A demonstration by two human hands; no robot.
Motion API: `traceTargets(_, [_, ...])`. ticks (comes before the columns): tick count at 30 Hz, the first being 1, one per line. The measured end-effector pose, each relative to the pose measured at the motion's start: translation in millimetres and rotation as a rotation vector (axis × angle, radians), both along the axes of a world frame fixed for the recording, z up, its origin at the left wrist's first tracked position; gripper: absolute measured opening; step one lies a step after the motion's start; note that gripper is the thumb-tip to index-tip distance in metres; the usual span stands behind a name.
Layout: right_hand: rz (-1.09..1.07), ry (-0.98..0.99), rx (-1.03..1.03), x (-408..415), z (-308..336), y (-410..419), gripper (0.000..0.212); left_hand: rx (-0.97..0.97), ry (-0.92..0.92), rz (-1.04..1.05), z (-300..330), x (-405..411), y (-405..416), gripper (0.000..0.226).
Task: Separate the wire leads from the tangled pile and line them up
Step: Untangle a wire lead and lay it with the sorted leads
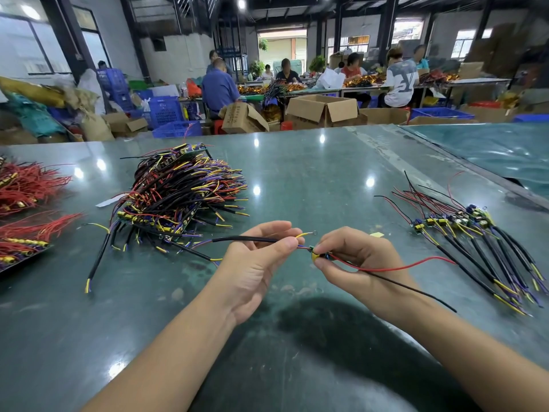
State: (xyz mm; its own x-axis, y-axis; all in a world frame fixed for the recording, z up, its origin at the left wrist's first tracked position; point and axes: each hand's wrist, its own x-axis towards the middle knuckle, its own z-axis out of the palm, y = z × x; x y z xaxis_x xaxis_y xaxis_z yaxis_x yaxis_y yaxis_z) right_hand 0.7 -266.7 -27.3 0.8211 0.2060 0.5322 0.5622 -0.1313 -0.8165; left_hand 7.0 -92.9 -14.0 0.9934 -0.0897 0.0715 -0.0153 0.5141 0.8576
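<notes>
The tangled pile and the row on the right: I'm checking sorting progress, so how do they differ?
The tangled pile is heaped, its leads crossing; the row on the right lies flat, its leads roughly parallel. The pile holds far more pieces than the row. Both rest on the green table, with black, red, yellow and purple wires.

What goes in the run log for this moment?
left hand: pinches sleeved wires | right hand: pinches small board | tangled pile: left | lined-up row: right
</notes>
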Motion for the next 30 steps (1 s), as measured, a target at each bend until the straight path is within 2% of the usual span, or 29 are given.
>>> traceTargets(6, [-0.005, 0.073, 0.104, -0.8, 2.0, 3.8, 0.024, 0.027, 0.062, -0.070, -0.4, -1.9, 1.5, 0.015])
traceTargets(10, [-0.004, 0.101, 0.165, -1.3, 1.7, 4.8, 0.016, -0.011, 0.034, -0.079, -1.4, -2.0, -0.5, 0.017])
traceTargets(16, [-0.040, 0.060, 0.119, -0.9, 3.6, 4.4, 0.016, 0.023, -0.020, 0.004, -6.4, -0.2, -7.6, 0.015])
traceTargets(21, [-0.081, -0.019, 0.038, 1.2, 1.7, 2.2, 0.020, 0.153, -0.009, 0.051, -9.6, 1.8, -6.0, 0.010])
traceTargets(26, [-0.099, -0.104, -0.041, 4.4, -1.6, 0.9, 0.026, 0.082, -0.048, 0.058, -7.5, 0.5, -8.2, 0.015])
traceTargets(30, [-0.085, -0.094, 0.000, 5.8, -3.3, 2.2, 0.026, 0.003, 0.024, 0.091, -7.1, -2.0, -10.4, 0.018])
